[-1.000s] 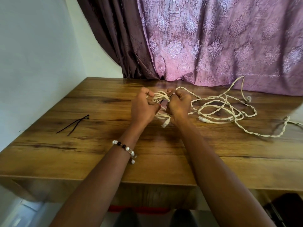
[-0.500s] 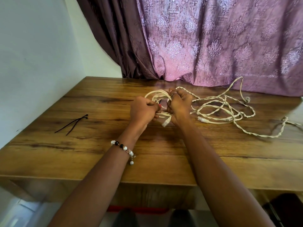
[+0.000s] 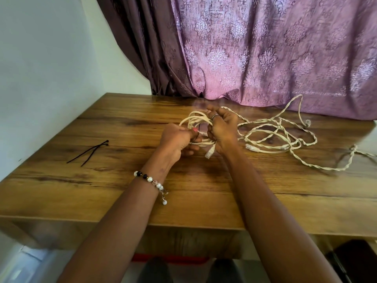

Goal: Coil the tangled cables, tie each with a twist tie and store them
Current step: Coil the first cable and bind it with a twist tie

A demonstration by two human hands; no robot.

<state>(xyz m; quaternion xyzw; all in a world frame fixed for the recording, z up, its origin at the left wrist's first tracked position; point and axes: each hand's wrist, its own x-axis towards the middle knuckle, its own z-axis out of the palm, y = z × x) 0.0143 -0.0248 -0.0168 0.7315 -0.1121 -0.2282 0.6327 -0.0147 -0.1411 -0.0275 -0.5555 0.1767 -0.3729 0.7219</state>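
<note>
A coiled cream cable (image 3: 193, 120) is held above the wooden table (image 3: 102, 180) at its middle. My right hand (image 3: 223, 129) grips the coil's right side, and the cable's clear plug (image 3: 210, 153) hangs below it. My left hand (image 3: 179, 139) pinches a thin black tie (image 3: 199, 129) that runs round the coil's near strands. To the right lies a tangle of cream cables (image 3: 275, 137), some twisted together, with a plug (image 3: 250, 147) at its near edge. Two spare black ties (image 3: 90, 153) lie at the table's left.
A purple patterned curtain (image 3: 265, 48) hangs along the table's far edge, and a white wall (image 3: 40, 68) runs along the left. One cable strand (image 3: 359, 153) trails off the right edge. A dark object (image 3: 355, 260) stands on the floor at the lower right.
My left hand has drawn a little down and to the left with the tie. The coil's loops show more above the hands than one second ago.
</note>
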